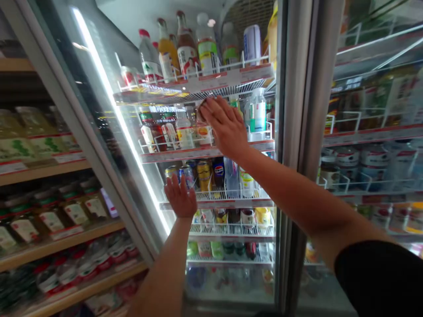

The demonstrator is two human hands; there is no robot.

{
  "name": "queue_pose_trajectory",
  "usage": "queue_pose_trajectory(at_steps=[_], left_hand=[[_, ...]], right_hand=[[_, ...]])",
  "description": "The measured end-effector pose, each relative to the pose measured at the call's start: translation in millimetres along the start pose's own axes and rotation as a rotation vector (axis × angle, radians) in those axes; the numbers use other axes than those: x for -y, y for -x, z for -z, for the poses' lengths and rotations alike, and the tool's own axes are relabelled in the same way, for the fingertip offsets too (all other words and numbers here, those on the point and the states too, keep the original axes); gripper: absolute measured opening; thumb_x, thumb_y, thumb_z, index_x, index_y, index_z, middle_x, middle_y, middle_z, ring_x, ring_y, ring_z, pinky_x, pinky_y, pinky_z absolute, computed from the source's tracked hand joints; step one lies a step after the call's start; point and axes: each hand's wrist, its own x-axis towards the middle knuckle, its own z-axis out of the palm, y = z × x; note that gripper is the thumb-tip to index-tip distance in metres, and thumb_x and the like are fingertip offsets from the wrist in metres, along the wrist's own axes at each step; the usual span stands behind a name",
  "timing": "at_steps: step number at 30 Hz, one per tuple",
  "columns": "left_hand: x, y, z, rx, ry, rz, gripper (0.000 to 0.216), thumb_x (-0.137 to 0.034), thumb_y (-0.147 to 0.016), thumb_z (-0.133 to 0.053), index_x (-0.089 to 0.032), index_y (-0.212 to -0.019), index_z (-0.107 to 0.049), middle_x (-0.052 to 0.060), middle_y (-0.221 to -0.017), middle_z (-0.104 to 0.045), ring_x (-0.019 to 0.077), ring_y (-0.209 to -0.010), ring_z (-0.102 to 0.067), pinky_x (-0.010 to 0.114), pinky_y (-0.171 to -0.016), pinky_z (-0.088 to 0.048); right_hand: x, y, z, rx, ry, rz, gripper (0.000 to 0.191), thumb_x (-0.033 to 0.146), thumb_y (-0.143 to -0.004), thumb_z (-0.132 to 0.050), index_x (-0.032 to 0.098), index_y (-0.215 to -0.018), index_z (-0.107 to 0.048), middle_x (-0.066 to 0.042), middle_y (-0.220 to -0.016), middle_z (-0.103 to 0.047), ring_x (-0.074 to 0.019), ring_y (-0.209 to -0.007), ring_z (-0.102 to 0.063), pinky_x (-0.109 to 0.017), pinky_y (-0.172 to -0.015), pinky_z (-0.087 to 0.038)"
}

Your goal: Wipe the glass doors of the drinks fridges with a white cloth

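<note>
- First, out at 9 o'clock, I saw rows of yellowish bottles (54, 215) standing on wooden shelves (66, 245).
- At 10 o'clock a bright light strip (105, 81) slanted down the inside edge of the drinks cooler.
- Between 7 and 8 o'clock I had the left hand (181, 196) raised, fingers spread and holding nothing, in front of the cans on the third shelf. I couldn't tell whether it touched anything.
- Just before 12, on the top shelf, stood a brown bottle (187, 46) among others.
- At 11 o'clock, near centre on the second shelf, was the labelled bottle (204, 135), its upper part covered by my right fingers.
- Below it, close to 7 o'clock, stood a gold can (204, 176).
- At 1 o'clock my right hand (228, 125) reached over that bottle, fingers long and slightly bent; I couldn't tell whether they gripped it.
- At 3 o'clock ran a metal door frame (294, 88).
- At 4 o'clock I saw the black sleeve (380, 277).
</note>
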Motion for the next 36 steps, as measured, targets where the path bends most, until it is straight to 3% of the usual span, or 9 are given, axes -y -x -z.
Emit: queue_pose_trajectory(at_steps=[3,7,11,15,19,23,28,33,36], left_hand=[[0,0,-1,-0.008,-0.008,-0.01,0.062,-0.04,-0.103,-0.037,-0.023,-0.16,-0.022,0.013,-0.167,-0.019,0.0298,-0.157,-0.008,0.06,-0.126,-0.011],[2,1,-4,-0.004,0.015,0.018,0.06,-0.042,-0.104,-0.036,-0.022,-0.159,-0.026,0.014,-0.166,-0.021,0.0293,-0.157,-0.008,0.061,-0.125,-0.009],[-2,-2,1,0.02,0.049,0.052,0.059,-0.045,-0.104,-0.034,-0.018,-0.157,-0.031,0.018,-0.165,-0.025,0.0284,-0.157,-0.005,0.06,-0.126,-0.006],[-35,-19,14,-0.073,0.148,0.001,0.061,-0.043,-0.105,-0.03,-0.016,-0.159,-0.023,0.021,-0.165,-0.021,0.0271,-0.157,-0.01,0.055,-0.126,-0.015],[-83,-48,16,-0.049,0.251,-0.24,0.064,-0.038,-0.105,-0.032,-0.018,-0.162,-0.011,0.019,-0.167,-0.016,0.0275,-0.156,-0.015,0.051,-0.126,-0.022],[-101,-64,6,-0.049,0.159,-0.303,0.064,-0.018,-0.102,-0.039,-0.02,-0.162,-0.015,0.015,-0.163,-0.03,0.0231,-0.155,-0.019,0.045,-0.126,-0.022],[-92,-55,8,-0.014,0.062,-0.33,0.059,-0.014,-0.1,-0.042,-0.026,-0.157,-0.034,0.009,-0.157,-0.041,0.0207,-0.152,-0.029,0.042,-0.125,-0.025],[-89,-36,18,0.082,0.008,-0.411,0.061,-0.021,-0.096,-0.05,-0.023,-0.155,-0.037,0.01,-0.157,-0.041,0.0242,-0.153,-0.026,0.044,-0.126,-0.02],[-81,-28,20,0.103,0.022,-0.459,0.062,-0.014,-0.096,-0.049,-0.028,-0.155,-0.037,0.007,-0.151,-0.05,0.02,-0.153,-0.025,0.043,-0.127,-0.016]], right_hand=[[14,15,-10,0.057,-0.036,0.011,0.065,0.012,-0.096,-0.037,0.025,-0.159,-0.028,-0.004,-0.166,-0.03,-0.0259,-0.156,-0.019,-0.054,-0.128,-0.017],[47,58,-22,0.345,-0.064,0.299,0.063,0.012,-0.095,-0.042,0.02,-0.157,-0.031,-0.004,-0.167,-0.026,-0.0237,-0.156,-0.019,-0.046,-0.128,-0.021],[44,71,-15,0.483,-0.084,0.399,0.062,0.009,-0.097,-0.037,0.02,-0.157,-0.027,-0.001,-0.167,-0.026,-0.0173,-0.156,-0.018,-0.042,-0.129,-0.019],[23,72,-9,0.477,-0.129,0.44,0.055,0.013,-0.101,-0.037,0.019,-0.155,-0.031,-0.003,-0.163,-0.035,-0.0141,-0.154,-0.026,-0.04,-0.128,-0.024],[9,73,-6,0.426,-0.148,0.458,0.042,0.019,-0.104,-0.04,0.02,-0.145,-0.047,-0.002,-0.155,-0.049,-0.0142,-0.147,-0.039,-0.037,-0.123,-0.035],[-12,63,17,0.402,-0.094,0.391,0.042,0.024,-0.101,-0.046,0.021,-0.143,-0.05,-0.003,-0.153,-0.051,-0.0189,-0.151,-0.034,-0.047,-0.127,-0.027],[-42,55,48,0.239,0.017,0.05,0.068,0.036,-0.099,-0.046,0.023,-0.161,-0.018,-0.005,-0.168,-0.024,-0.0259,-0.158,-0.007,-0.059,-0.128,0.004],[-37,70,49,0.207,0.053,-0.048,0.069,0.036,-0.101,-0.032,0.021,-0.163,-0.005,-0.005,-0.17,-0.013,-0.0264,-0.158,-0.003,-0.059,-0.128,0.006],[-32,78,46,0.198,0.032,-0.065,0.072,0.031,-0.1,-0.033,0.025,-0.162,0.001,-0.001,-0.17,-0.012,-0.0261,-0.158,-0.001,-0.059,-0.128,0.005]])
